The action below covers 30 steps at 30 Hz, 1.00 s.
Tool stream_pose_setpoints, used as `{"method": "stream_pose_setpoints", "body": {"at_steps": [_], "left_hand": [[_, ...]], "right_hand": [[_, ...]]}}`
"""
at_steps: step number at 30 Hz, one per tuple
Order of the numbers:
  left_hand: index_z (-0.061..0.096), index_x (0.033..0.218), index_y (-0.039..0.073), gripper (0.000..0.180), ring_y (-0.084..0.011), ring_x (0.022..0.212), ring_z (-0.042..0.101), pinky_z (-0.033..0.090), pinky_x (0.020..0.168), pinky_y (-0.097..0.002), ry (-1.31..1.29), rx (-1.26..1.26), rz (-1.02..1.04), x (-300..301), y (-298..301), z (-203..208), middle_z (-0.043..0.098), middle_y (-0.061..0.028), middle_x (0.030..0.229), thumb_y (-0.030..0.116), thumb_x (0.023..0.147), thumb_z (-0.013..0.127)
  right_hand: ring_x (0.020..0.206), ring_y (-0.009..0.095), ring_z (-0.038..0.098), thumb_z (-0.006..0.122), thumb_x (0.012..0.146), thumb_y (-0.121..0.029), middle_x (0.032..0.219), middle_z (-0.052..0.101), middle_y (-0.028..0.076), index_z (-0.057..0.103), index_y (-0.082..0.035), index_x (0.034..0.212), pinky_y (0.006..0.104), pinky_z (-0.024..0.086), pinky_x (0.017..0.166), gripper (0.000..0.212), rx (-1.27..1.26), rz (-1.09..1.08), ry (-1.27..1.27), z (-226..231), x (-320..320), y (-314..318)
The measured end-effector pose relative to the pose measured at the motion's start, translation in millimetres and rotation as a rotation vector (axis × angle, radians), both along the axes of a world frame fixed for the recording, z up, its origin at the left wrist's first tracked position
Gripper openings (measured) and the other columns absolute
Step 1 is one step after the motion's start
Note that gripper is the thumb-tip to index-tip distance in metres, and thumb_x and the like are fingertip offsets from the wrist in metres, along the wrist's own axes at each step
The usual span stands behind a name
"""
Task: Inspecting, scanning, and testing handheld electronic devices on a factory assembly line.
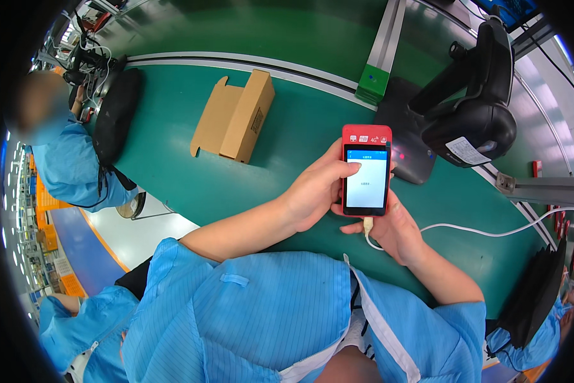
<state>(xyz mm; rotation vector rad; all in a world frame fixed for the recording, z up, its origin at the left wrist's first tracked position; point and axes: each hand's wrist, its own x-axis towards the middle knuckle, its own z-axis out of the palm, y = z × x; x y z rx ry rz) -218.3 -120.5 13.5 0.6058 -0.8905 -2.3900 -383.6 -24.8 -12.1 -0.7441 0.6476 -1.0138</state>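
Observation:
A red handheld device with a lit touchscreen is held upright between both my hands, above the green table. My left hand grips its left side, and the thumb lies on the upper left of the screen. My right hand supports it from the right and below; some of its fingers are hidden behind the device. A white cable runs from the right, and its pale plug sits at the device's lower end. The screen shows a blue bar over a mostly white page.
An open cardboard box lies on the green table beyond my left arm. A black scanner on a stand stands at the right, beside a metal post with a green block. Black bags hang at the left. Other people sit nearby.

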Motion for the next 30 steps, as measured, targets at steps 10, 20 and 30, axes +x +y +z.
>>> {"method": "stream_pose_setpoints", "body": {"at_steps": [10, 20, 30], "left_hand": [[0.024, 0.146, 0.006, 0.062, -0.0337, 0.132, 0.045, 0.038, 0.109, -0.0461, 0.017, -0.011, -0.007, 0.2, -1.0, -1.8, 0.045, -0.0227, 0.141, 0.02, 0.09, 0.047], [0.023, 0.146, 0.006, 0.065, -0.035, 0.132, 0.045, 0.038, 0.109, -0.0471, 0.013, -0.031, -0.01, 0.6, -0.8, -0.5, 0.044, -0.0234, 0.141, 0.018, 0.088, 0.047], [0.02, 0.147, 0.006, 0.061, -0.0368, 0.132, 0.045, 0.04, 0.107, -0.048, 0.019, -0.001, -0.019, 0.1, -1.6, 0.1, 0.041, -0.0245, 0.143, 0.021, 0.093, 0.043]], "right_hand": [[0.129, 0.036, 0.046, 0.038, 0.094, -0.063, 0.146, 0.036, 0.019, 0.009, -0.007, 0.151, 0.0432, 0.048, 0.095, 0.086, -0.003, 0.002, 0.029, 3.6, -0.1, -0.6], [0.13, 0.036, 0.046, 0.036, 0.095, -0.063, 0.146, 0.035, 0.019, 0.009, -0.008, 0.152, 0.0441, 0.048, 0.096, 0.083, 0.008, -0.01, 0.016, 3.2, 0.4, -0.5], [0.129, 0.036, 0.047, 0.035, 0.096, -0.062, 0.146, 0.036, 0.019, 0.011, -0.007, 0.151, 0.0445, 0.048, 0.096, 0.082, 0.0, -0.019, 0.015, 0.1, -0.3, 0.5]]}}
